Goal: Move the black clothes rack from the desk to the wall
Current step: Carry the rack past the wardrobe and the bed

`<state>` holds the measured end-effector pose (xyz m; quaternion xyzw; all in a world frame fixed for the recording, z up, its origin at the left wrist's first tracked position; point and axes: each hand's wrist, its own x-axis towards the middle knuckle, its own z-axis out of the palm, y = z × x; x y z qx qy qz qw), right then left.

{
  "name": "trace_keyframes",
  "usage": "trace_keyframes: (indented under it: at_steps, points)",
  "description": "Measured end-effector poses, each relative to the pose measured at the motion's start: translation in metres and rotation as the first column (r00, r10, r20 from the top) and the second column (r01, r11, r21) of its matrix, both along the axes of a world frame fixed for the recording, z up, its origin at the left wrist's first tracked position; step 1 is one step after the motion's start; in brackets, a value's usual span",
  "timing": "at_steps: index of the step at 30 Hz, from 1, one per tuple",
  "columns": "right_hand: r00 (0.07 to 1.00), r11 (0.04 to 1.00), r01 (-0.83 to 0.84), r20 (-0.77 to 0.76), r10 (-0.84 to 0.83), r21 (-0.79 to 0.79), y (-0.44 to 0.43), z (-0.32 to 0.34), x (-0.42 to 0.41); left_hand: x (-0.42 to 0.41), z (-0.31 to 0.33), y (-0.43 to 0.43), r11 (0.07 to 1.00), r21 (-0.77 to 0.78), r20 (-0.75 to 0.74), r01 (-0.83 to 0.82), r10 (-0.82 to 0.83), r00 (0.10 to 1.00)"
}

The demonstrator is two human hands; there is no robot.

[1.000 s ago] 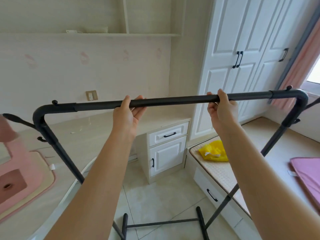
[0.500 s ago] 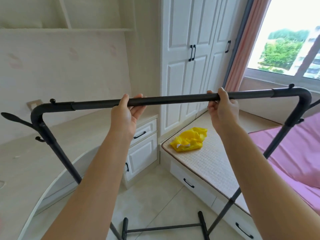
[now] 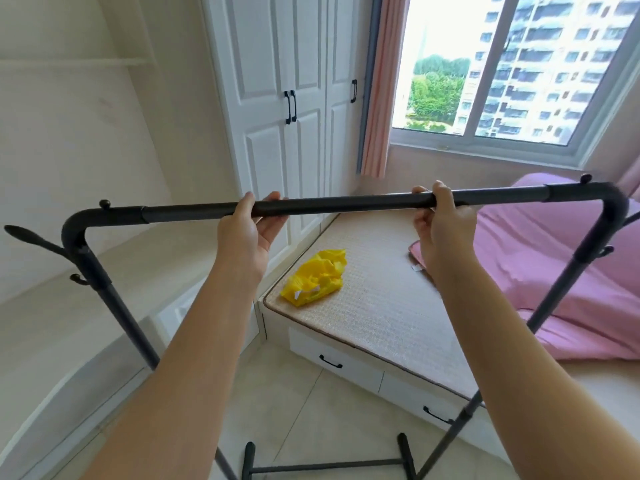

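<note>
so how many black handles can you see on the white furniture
5: a pair on the wardrobe's middle doors, one on its right door, two on the bed drawers. Others may be hidden.

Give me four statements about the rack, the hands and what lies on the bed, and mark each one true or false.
1. Both hands grip the clothes rack by its top bar. True: left hand, right hand.
2. A yellow bundle lies on the bed mat. True.
3. The wardrobe doors stand open. False: they are closed.
4. Clothes hang from the rack. False: its bar is bare.
</note>
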<state>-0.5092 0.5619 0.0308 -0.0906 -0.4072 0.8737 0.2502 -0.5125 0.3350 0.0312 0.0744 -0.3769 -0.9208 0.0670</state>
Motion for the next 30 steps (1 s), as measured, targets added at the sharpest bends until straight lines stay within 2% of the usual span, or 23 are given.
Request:
trace_keyframes:
  at_steps: [8, 14, 20, 25, 30]
  points:
    - [0.984, 0.981, 0.177, -0.013, -0.176, 0.075, 0.042, -0.003, 0.019, -0.02, 0.0, 0.045, 0.988, 0.014, -0.01, 0.156, -0.156, 0.988]
    - [0.961, 0.96, 0.275, -0.01, -0.275, 0.056, 0.073, 0.0, 0.033, -0.035, -0.001, 0.082, 0.966, 0.011, -0.054, 0.26, -0.259, 0.964]
    - [0.915, 0.914, 0.402, -0.019, -0.402, 0.048, 0.115, 0.001, 0.054, -0.043, 0.0, 0.134, 0.92, 0.01, -0.053, 0.392, -0.391, 0.919]
    - [0.876, 0.875, 0.481, -0.002, -0.482, 0.061, 0.143, 0.0, 0.07, -0.045, -0.001, 0.171, 0.889, -0.03, -0.059, 0.457, -0.458, 0.887]
    - [0.833, 0.833, 0.551, 0.021, -0.552, 0.053, 0.167, 0.003, 0.089, -0.045, -0.003, 0.21, 0.855, -0.001, -0.063, 0.519, -0.518, 0.853]
